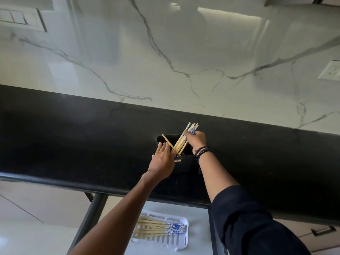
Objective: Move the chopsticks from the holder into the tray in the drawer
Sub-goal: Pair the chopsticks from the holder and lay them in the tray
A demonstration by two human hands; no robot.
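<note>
Across mid-frame ran a black tabletop (73, 144). Lower centre, below its edge: an open drawer (198, 218) held a white slotted tray (182, 243), where laid chopsticks (158, 228) rested flat. At centre stood a black holder (184, 166). The right hand (197, 140) had its grip clamped round a bundle of chopsticks (181, 142) with the lower ends inside the holder. The left hand (161, 159) had its grip apart, fingers straight at the rim beside a loose chopstick (168, 143).

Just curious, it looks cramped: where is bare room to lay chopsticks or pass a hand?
Free: the near slotted strip of the tray, below the laid chopsticks; the drawer floor right of it. Crowded: the holder, between left hand and right hand.
</note>
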